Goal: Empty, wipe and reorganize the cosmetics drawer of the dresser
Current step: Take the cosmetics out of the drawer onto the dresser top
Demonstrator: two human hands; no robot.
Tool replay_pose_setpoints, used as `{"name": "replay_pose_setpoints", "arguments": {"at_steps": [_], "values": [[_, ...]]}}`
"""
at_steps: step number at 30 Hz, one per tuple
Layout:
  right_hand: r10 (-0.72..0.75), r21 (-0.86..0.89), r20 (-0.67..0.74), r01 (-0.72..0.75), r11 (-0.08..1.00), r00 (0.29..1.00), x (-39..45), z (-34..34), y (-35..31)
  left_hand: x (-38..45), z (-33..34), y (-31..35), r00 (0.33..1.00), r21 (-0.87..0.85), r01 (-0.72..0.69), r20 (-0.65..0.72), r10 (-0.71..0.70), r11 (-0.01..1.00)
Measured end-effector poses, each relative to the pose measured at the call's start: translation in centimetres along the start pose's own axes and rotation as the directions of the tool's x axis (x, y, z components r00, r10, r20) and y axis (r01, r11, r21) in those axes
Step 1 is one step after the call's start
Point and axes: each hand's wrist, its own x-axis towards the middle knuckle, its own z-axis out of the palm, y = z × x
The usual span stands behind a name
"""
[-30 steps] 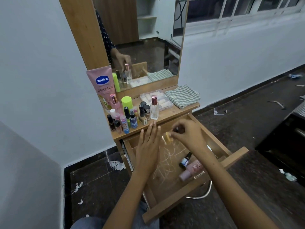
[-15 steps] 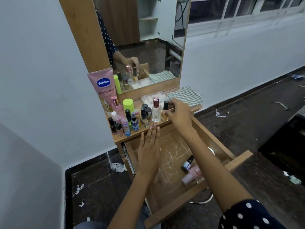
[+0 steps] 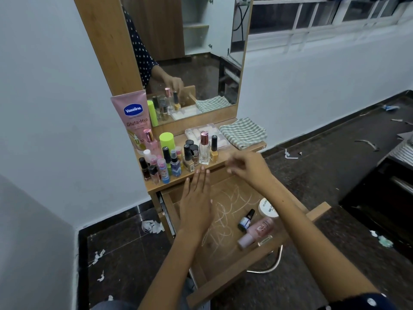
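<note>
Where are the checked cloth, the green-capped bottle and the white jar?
checked cloth (image 3: 243, 133), head view, middle of the folded fabric
green-capped bottle (image 3: 166, 140), head view, on its green cap
white jar (image 3: 266, 208), head view, on its lid

Even, dimmish indoor light, no harsh shadows. Right hand (image 3: 247, 163) motion-blurred; wide-angle bends edges. Window (image 3: 324, 12) dark; slight sheen on floor (image 3: 125, 253).

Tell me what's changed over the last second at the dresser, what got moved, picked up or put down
The right hand carried the yellow nail polish bottle from above the drawer up to the dresser top, stood it beside the clear perfume bottle, let go, and is now pulling back empty. The left hand stayed flat over the drawer; the items lying in the drawer did not move.
</note>
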Motion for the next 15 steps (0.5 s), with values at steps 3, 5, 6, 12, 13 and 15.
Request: {"name": "replay_pose_setpoints", "arguments": {"at_steps": [3, 5, 6, 12, 13, 15], "values": [[0.059, -0.272, 0.423, 0.065, 0.96, 0.904, -3.1, -0.7, 1.7, 0.1, -0.3, 0.0, 1.0, -0.049, 0.002, -0.007, -0.003, 0.999], [0.114, -0.353, 0.535, 0.098, 0.93, 0.837, -4.7, -0.1, 3.1, 0.2, -0.4, 0.0, 1.0, -0.067, -0.003, -0.002, 0.003, 0.998], [0.128, -0.382, 0.568, 0.122, 0.916, 0.813, -5.3, 0.3, 3.7, 0.2, -0.5, 0.0, 1.0, -0.067, -0.002, 0.002, 0.002, 0.998], [0.111, -0.474, 0.613, 0.252, 0.844, 0.782, -6.2, 1.9, 4.9, 0.2, -1.0, 0.1, 1.0, -0.053, 0.004, 0.021, -0.003, 0.999], [0.089, -0.455, 0.614, 0.26, 0.852, 0.784, -6.3, 2.0, 4.9, 0.2, -1.1, 0.2, 1.0, -0.052, 0.004, 0.023, -0.003, 0.999], [0.066, -0.423, 0.625, 0.266, 0.866, 0.778, -6.2, 2.1, 4.9, 0.3, -1.2, 0.1, 0.999, -0.044, 0.005, 0.034, -0.004, 0.999]]}}
